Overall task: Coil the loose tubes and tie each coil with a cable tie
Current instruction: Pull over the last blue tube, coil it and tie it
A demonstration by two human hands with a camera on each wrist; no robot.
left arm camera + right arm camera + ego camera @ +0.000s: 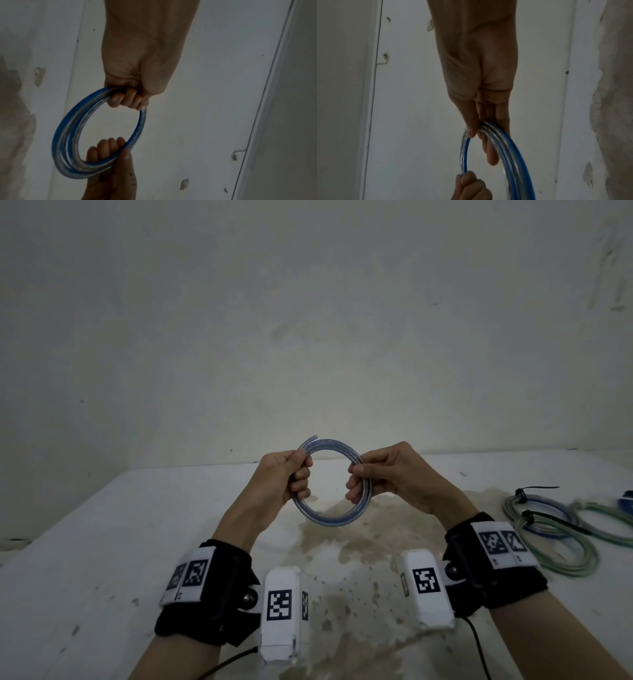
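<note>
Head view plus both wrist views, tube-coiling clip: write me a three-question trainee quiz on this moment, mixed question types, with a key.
1. True or false: the blue-striped clear coil held above the table already has a cable tie around it.
2. Multiple choice: how is the coil held? A) left hand only; B) right hand only; C) both hands, on opposite sides of the loop; D) it lies on the table.
3. Fill in: the finished coils on the table lie to the person's ____ and each visible tie is ____ in colour.

Key: 1 false, no tie shows on it in any view; 2 C; 3 right, black.
</note>
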